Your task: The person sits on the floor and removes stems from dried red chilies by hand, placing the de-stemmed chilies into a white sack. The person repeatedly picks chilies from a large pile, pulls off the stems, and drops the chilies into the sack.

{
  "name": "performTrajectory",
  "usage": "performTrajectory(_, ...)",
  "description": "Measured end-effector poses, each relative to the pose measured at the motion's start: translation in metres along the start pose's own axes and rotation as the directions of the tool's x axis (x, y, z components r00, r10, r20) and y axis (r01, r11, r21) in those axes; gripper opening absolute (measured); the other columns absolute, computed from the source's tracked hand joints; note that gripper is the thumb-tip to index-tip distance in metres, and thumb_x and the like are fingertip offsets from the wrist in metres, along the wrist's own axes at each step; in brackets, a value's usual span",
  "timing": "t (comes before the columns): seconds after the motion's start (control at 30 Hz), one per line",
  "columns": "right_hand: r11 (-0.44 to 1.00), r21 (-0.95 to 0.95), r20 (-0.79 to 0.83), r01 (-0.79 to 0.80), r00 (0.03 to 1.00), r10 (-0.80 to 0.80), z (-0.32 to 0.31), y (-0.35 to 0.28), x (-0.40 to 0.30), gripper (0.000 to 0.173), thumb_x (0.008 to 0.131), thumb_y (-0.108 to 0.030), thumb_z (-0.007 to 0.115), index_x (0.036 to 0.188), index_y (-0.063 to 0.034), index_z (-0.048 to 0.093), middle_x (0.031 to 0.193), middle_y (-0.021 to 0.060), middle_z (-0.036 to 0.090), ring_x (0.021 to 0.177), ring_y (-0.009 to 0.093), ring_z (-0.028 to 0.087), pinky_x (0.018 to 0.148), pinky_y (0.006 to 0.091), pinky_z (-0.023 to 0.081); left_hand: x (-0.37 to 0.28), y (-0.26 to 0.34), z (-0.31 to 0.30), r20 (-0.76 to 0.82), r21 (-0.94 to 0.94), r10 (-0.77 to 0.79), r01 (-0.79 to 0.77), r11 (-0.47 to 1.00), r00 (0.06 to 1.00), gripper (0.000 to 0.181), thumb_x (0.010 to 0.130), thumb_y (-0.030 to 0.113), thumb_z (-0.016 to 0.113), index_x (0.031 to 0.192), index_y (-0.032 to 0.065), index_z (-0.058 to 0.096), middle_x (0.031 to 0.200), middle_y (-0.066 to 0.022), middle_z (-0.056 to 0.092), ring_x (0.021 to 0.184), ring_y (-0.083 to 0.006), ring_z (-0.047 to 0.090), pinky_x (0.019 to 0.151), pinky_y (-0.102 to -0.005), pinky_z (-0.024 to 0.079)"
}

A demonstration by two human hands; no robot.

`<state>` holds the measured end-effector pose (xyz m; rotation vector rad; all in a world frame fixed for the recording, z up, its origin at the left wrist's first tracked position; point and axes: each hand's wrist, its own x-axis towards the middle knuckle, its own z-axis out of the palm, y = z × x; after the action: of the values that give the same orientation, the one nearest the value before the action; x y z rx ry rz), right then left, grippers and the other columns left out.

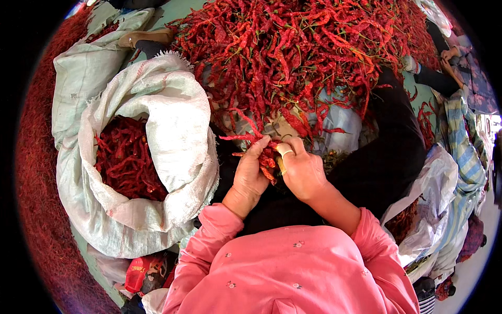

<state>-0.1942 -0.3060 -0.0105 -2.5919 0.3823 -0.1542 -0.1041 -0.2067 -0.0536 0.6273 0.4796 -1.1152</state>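
Note:
In front of me my left hand (251, 172) holds a small bunch of wrinkled red chili peppers (268, 161), whose tips stick out on both sides of it. My right hand (304, 167) meets the same bunch from the right. Yellow bands wrap its thumb and a finger, and those fingers pinch at the peppers' ends; what exactly they grip is partly hidden. Just beyond both hands rises a large heap of red chilies with green stems (282, 51). To the left stands a white woven sack (176, 129) with a rolled-down rim, holding darker red chilies (129, 161).
Another pale sack (88, 74) lies behind the first. A wide spread of red chilies (43, 176) covers the far left. At right are a white plastic bag (431, 188) and a striped blue cloth (457, 133). Another person's hand (449, 53) shows at upper right.

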Motion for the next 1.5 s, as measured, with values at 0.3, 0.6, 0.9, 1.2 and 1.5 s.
performTrajectory(0.3,0.996,0.083,0.009,-0.043,0.999,0.043,-0.008,0.0,0.006,0.017,0.078,-0.005,0.055,0.094,0.001,0.054,0.09,0.0187,0.054,0.066,0.039,0.059,0.058,0.0447,0.049,-0.006,-0.007,0.011,-0.08,0.141,0.232,-0.219,0.965,0.97,0.015,0.086,0.008,0.063,0.1,0.0044,0.061,0.094,-0.0048,0.065,0.084,-0.0157,0.062,0.077,-0.0316,0.051)
performTrajectory(0.6,0.65,0.686,0.286,-0.327,0.943,0.172,-0.01,0.007,0.004,0.007,0.083,-0.002,0.06,0.085,0.0045,0.061,0.063,0.0073,0.057,0.048,0.012,0.055,0.042,0.0259,0.042,-0.004,-0.007,0.004,0.033,0.377,0.363,-0.348,0.858,0.931,0.016,0.084,0.006,0.066,0.099,0.0023,0.062,0.091,-0.0022,0.064,0.078,-0.0101,0.059,0.073,-0.0257,0.049)
performTrajectory(0.9,0.03,0.814,0.573,-0.581,0.809,0.13,-0.014,0.026,-0.013,0.01,0.083,-0.005,0.063,0.086,0.0042,0.064,0.067,0.0071,0.06,0.049,0.013,0.054,0.039,0.0239,0.043,-0.005,-0.022,0.002,0.201,0.597,0.431,-0.459,0.658,0.88,0.014,0.084,0.003,0.064,0.097,-0.002,0.06,0.084,-0.0001,0.063,0.074,-0.0062,0.054,0.068,-0.0225,0.046)
performTrajectory(1.2,0.81,0.449,0.194,-0.378,0.926,0.325,0.006,0.018,-0.012,0.016,0.074,-0.008,0.06,0.082,0.0056,0.061,0.064,0.0223,0.058,0.063,0.035,0.061,0.057,0.0412,0.049,-0.022,-0.017,0.016,0.489,0.798,0.662,-0.598,-0.076,0.568,0.015,0.084,0.004,0.065,0.096,-0.0016,0.058,0.082,-0.0028,0.065,0.07,-0.0081,0.056,0.066,-0.0229,0.046)
performTrajectory(1.5,0.98,-0.163,0.184,-0.113,0.973,0.143,-0.048,0.008,-0.031,0.019,0.076,-0.008,0.067,0.093,-0.0003,0.064,0.08,0.015,0.065,0.066,0.031,0.063,0.06,0.0368,0.05,-0.008,-0.014,-0.005,0.375,0.775,0.531,-0.571,0.269,0.759,0.022,0.077,0.002,0.069,0.096,0.0006,0.057,0.078,-0.0073,0.064,0.068,-0.0104,0.059,0.066,-0.025,0.048)
